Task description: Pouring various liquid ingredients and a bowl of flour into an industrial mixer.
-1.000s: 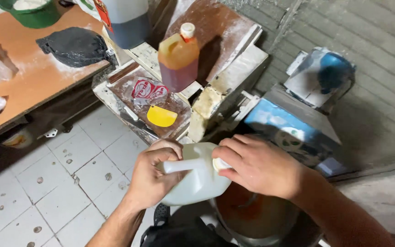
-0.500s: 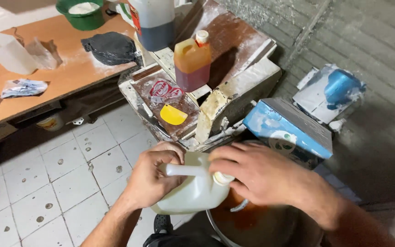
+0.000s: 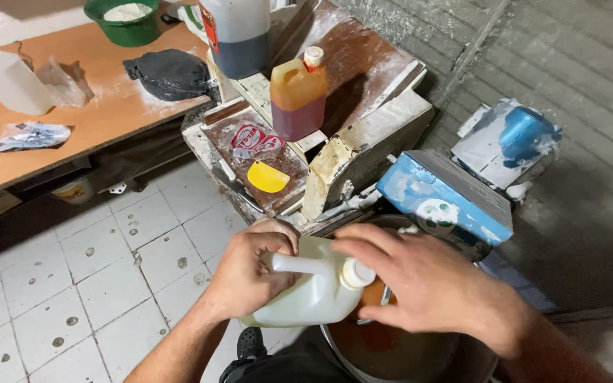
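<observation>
A white plastic jug point(image 3: 305, 299) lies tilted on its side in front of me, its neck pointing right over a round metal bowl point(image 3: 363, 347) holding brownish liquid. My left hand point(image 3: 250, 273) grips the jug by its handle. My right hand point(image 3: 420, 287) is at the jug's white cap point(image 3: 357, 273), fingers curled around it.
A blue and white mixer point(image 3: 455, 191) stands behind the bowl. On a cluttered stand sit an amber jug point(image 3: 297, 96), a large container of dark liquid point(image 3: 237, 35), a yellow scraper point(image 3: 267, 177) and a plastic bag. An orange table point(image 3: 101, 117) at the left carries a green bowl point(image 3: 122, 20). White tiled floor lies below.
The view has shifted, so the table and stand sit further right and lower. Both hands remain on the jug; my right hand has spread wider over the cap.
</observation>
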